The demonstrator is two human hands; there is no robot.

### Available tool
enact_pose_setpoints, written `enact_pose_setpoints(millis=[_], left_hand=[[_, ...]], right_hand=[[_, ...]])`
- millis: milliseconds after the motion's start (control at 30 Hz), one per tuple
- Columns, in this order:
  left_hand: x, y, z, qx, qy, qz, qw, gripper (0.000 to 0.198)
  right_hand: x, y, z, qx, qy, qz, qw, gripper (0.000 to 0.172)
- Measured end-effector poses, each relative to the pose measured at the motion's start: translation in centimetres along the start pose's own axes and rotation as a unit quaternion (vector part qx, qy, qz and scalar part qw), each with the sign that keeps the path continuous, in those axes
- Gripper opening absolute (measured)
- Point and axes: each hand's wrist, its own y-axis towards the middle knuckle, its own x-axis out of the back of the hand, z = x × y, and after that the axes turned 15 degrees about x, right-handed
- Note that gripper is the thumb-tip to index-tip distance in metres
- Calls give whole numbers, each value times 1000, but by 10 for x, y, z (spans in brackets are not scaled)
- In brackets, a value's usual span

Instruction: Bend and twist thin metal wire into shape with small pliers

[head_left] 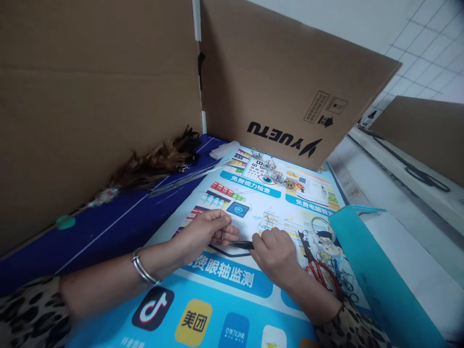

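Right hand closed around slim, black, tapered hand tool, tip beside left hand, above blue-and-white printed sheet. Left fingertips pinched; contents too small to tell. Advise steady wrists, tip clear of skin.

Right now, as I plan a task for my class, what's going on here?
Above a printed sheet, a person holds a black tool in the right grip. Its tip points toward the left grip, which is curled in; whether that pinches anything I can't tell. Scissors lie beside the right forearm, wiry tangles rest farther out on the sheet, and feathers lie along the cardboard on the left.
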Motion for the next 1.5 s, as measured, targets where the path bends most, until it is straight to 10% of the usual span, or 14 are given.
enact_pose_setpoints(millis=[1500], left_hand=[[-9, -2, 11, 10, 13, 7, 1000, 24]], right_hand=[[1, 4, 12, 25, -70, 21, 997, 4]])
